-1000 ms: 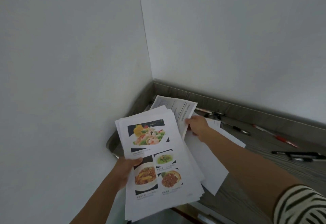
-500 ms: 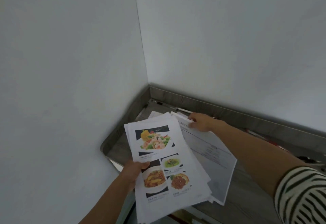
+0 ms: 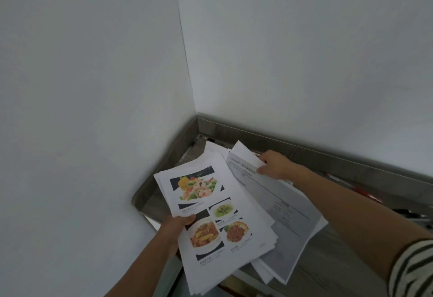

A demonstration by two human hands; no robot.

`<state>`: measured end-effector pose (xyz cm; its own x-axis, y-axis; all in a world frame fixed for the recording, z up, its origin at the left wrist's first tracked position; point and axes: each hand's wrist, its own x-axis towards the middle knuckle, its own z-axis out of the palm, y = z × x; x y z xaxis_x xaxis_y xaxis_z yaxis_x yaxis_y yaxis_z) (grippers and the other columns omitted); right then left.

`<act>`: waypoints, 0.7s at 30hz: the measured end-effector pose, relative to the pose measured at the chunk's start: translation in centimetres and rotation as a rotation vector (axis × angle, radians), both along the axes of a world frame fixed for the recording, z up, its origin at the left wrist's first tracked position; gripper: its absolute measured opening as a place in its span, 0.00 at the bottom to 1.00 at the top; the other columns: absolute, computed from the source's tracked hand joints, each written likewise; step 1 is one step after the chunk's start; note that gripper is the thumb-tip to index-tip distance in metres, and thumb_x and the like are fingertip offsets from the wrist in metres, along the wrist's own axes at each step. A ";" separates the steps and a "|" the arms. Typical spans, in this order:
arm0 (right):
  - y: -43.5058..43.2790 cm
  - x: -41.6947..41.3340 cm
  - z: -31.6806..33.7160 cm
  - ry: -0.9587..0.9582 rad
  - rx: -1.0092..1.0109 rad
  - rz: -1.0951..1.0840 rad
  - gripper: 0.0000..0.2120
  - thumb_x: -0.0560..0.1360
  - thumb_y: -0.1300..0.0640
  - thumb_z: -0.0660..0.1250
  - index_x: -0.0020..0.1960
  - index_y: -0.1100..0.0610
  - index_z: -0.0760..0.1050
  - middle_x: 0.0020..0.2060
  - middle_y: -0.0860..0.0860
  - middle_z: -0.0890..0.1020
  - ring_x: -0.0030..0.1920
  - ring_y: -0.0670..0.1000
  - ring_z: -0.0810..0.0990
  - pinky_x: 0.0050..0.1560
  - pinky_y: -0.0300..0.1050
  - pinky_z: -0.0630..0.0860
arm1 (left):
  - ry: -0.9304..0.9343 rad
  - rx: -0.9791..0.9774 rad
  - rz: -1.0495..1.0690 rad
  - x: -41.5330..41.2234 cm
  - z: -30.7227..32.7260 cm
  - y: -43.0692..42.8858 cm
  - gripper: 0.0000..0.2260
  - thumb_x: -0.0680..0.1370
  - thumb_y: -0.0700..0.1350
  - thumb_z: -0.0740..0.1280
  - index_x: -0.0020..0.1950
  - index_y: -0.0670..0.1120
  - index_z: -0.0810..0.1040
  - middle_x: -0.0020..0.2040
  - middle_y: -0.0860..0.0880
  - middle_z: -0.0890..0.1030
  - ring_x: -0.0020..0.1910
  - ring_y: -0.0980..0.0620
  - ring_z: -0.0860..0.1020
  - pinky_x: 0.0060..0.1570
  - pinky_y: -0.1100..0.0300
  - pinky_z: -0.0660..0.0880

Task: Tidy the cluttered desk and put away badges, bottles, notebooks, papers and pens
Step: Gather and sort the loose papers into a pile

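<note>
The left hand grips the stack by its near edge while the right hand pinches the far corner of a sheet beside it, best laid squarely on the stack, edges flush, uncreased.

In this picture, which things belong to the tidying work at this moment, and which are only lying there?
In the job now:
- stack of menu pages, held by the left hand
- text sheets, gripped by the right hand

Only lying there:
- red pen, blurred, near the back rim, untouched
- desk
</note>
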<state>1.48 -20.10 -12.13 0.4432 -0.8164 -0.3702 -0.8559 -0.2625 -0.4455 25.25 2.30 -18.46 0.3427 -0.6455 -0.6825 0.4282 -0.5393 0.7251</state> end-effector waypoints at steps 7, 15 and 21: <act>-0.7 -4.9 8.5 -0.250 -0.505 -0.233 0.12 0.81 0.55 0.62 0.56 0.63 0.77 0.50 0.59 0.80 0.52 0.60 0.79 0.46 0.47 0.73 | -0.006 0.003 -0.068 -0.1 0.7 -0.1 0.15 0.75 0.33 0.68 0.61 0.41 0.77 0.53 0.36 0.83 0.52 0.34 0.81 0.53 0.35 0.76; 0.9 -7.9 12.2 -0.626 -0.435 -0.468 0.09 0.78 0.59 0.66 0.48 0.65 0.79 0.43 0.59 0.82 0.39 0.54 0.80 0.40 0.45 0.78 | -0.056 0.059 -0.198 -1.0 1.8 -0.5 0.14 0.76 0.33 0.68 0.61 0.40 0.78 0.51 0.36 0.83 0.50 0.35 0.82 0.49 0.42 0.79; 5.1 -5.0 2.4 -0.580 0.011 -0.457 0.11 0.78 0.62 0.66 0.57 0.67 0.79 0.49 0.57 0.83 0.45 0.53 0.81 0.40 0.42 0.80 | 0.150 -0.071 -0.084 -1.4 2.7 -0.7 0.23 0.80 0.61 0.57 0.59 0.45 0.79 0.55 0.37 0.83 0.56 0.35 0.80 0.53 0.42 0.77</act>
